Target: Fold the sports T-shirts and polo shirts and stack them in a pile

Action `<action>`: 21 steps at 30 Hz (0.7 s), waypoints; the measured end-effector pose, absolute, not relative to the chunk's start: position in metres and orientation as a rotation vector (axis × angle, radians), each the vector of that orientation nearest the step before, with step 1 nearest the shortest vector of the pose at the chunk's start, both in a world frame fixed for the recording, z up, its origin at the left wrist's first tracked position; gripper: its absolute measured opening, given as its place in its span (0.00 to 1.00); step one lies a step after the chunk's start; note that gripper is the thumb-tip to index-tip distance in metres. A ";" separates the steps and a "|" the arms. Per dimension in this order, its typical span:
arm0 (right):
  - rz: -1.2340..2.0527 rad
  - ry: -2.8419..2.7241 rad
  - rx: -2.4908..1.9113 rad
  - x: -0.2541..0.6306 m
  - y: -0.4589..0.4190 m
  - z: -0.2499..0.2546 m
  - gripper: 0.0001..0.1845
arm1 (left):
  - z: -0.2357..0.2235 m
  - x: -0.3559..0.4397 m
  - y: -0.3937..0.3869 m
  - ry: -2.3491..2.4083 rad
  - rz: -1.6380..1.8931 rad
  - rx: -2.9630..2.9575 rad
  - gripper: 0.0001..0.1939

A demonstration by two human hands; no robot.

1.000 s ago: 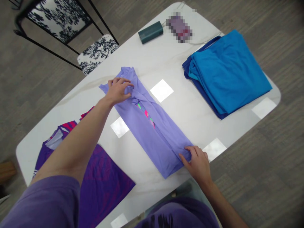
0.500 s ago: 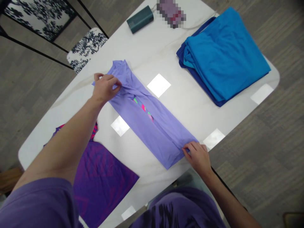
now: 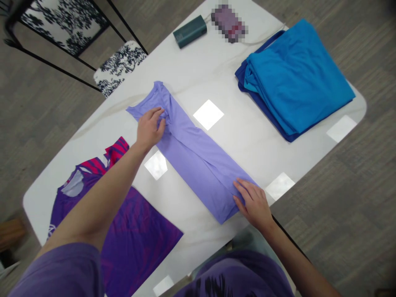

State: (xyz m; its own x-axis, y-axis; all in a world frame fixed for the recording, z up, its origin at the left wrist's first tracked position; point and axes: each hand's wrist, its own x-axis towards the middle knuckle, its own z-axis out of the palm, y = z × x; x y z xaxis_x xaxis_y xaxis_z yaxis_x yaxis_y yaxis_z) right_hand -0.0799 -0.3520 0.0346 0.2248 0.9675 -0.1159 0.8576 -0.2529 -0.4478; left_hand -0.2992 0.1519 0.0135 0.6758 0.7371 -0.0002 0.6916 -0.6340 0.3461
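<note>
A lavender shirt (image 3: 198,156) lies folded into a long narrow strip across the middle of the white table (image 3: 216,78). My left hand (image 3: 150,128) rests on its far end near the collar, fingers curled into the bunched cloth. At the near end my right hand (image 3: 252,203) lies flat on the fabric, fingers stretched out and pressing it down.
A stack of folded blue shirts (image 3: 293,78) sits at the right. A dark purple shirt with pink stripes (image 3: 130,231) lies spread at the near left. A dark green box (image 3: 189,31) and a blurred object (image 3: 229,23) lie at the far edge. A patterned chair (image 3: 119,66) stands beyond.
The right flap of the lavender shirt has been laid over, hiding the coloured print. My right hand went from pinching the hem to lying flat. My left hand moved down onto the cloth.
</note>
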 end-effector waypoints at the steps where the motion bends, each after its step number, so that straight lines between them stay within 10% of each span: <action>1: 0.528 -1.727 -2.230 -0.084 -0.347 0.031 0.34 | 0.006 -0.285 0.155 1.148 0.192 2.553 0.36; 21: 0.520 -1.890 -2.104 -0.078 -0.297 0.002 0.47 | -0.036 -0.211 0.234 1.335 0.024 2.506 0.48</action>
